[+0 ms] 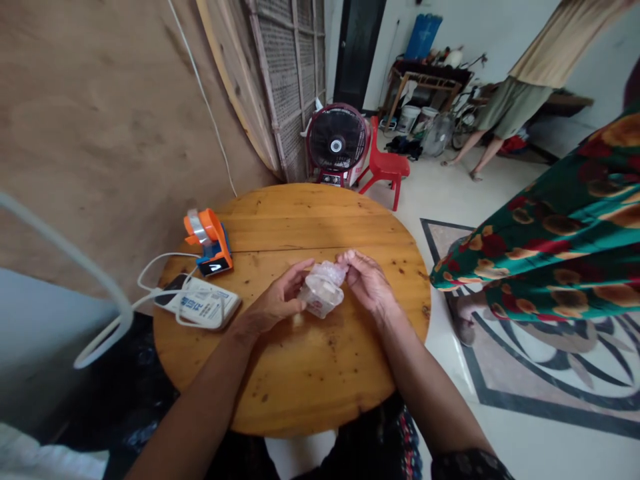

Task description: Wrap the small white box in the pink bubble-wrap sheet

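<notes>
A small object wrapped in clear bubble wrap (323, 291) sits just above the middle of a round wooden table (300, 373). My left hand (275, 300) curls around its left side, fingers closed on the wrap. My right hand (367, 280) pinches the wrap's upper right end between thumb and fingers. Both hands hold the same bundle.
An orange tape dispenser (209, 240) and a white power bank (203, 303) with a white cable lie at the table's left edge. A fan (337, 143) and red chair (385, 167) stand beyond. A person in a green flowered dress (550, 240) stands right; another person (505, 113) farther back.
</notes>
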{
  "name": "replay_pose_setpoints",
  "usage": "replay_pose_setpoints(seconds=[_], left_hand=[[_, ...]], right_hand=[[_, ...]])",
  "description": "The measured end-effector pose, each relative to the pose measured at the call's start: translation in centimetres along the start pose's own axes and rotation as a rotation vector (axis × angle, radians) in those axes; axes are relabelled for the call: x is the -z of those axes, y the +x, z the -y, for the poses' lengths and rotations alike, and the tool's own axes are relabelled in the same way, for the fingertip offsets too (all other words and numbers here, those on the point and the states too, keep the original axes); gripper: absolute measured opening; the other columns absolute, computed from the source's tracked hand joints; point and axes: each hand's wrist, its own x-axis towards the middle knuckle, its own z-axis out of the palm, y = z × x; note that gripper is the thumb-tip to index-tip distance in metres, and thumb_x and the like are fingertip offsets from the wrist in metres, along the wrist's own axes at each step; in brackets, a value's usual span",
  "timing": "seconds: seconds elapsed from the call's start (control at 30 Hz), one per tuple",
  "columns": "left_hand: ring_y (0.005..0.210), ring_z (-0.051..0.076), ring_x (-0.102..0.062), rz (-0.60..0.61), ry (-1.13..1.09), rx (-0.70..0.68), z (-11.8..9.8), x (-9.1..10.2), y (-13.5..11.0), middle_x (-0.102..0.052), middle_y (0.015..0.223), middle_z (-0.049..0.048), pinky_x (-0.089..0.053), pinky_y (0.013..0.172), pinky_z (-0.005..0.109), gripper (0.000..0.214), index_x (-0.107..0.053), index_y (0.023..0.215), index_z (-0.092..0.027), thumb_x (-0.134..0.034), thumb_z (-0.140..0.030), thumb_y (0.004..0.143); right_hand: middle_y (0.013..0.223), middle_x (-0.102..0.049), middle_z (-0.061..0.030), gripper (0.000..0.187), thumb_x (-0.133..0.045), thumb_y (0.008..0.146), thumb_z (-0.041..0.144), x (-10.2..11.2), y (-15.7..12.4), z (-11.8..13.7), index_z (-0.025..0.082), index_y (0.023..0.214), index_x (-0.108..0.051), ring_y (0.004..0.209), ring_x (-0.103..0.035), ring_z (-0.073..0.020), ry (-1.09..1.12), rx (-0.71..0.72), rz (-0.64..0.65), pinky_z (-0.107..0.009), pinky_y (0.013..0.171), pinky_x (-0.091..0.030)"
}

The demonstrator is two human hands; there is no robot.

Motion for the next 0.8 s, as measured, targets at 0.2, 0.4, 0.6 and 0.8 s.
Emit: replay_pose_setpoints(seconds=[0.2,0.4,0.6,0.8], left_hand=[[0.121,0.028,-0.052,0.009,-0.021,0.020,-0.2,-0.1,-0.1,-0.051,0.138,0.0114,-0.043,0.096,0.036,0.078,-0.041,0.141,-0.029,-0.076,-0.025,0.072],[0.117,0.026,-0.054,0.006,-0.062,0.046,-0.7,-0.3,-0.2,-0.055,0.133,0.0110,-0.044,0.094,0.035,0.077,-0.042,0.140,-0.028,-0.076,-0.023,0.071],[0.115,0.025,-0.055,-0.008,-0.094,0.042,-0.8,-0.3,-0.2,-0.058,0.129,0.0099,-0.044,0.092,0.033,0.075,-0.045,0.138,-0.028,-0.076,-0.021,0.070],[0.117,0.027,-0.054,-0.027,-0.121,0.040,-0.6,-0.3,-0.2,-0.057,0.131,0.0106,-0.044,0.093,0.035,0.077,-0.047,0.137,-0.027,-0.078,-0.023,0.067]], right_hand=[[0.071,-0.066,-0.0002,0.027,-0.081,0.065,0.041,0.2,0.3,-0.1,0.019,0.069,-0.066,0.063,-0.057,-0.0122,0.082,-0.028,-0.039,-0.025,0.064,-0.049],[0.066,-0.066,0.0005,0.029,-0.081,0.065,0.041,0.4,0.6,-0.3,0.018,0.066,-0.064,0.058,-0.056,-0.0101,0.094,-0.032,-0.062,-0.023,0.060,-0.047],[0.067,-0.065,0.0013,0.030,-0.083,0.062,0.040,0.3,0.7,-0.6,0.018,0.067,-0.064,0.057,-0.058,-0.0094,0.101,-0.043,-0.103,-0.022,0.058,-0.046],[0.069,-0.066,0.0005,0.033,-0.080,0.064,0.046,0.6,1.0,-1.0,0.020,0.069,-0.061,0.061,-0.059,-0.0120,0.075,-0.013,-0.141,-0.025,0.059,-0.047]])
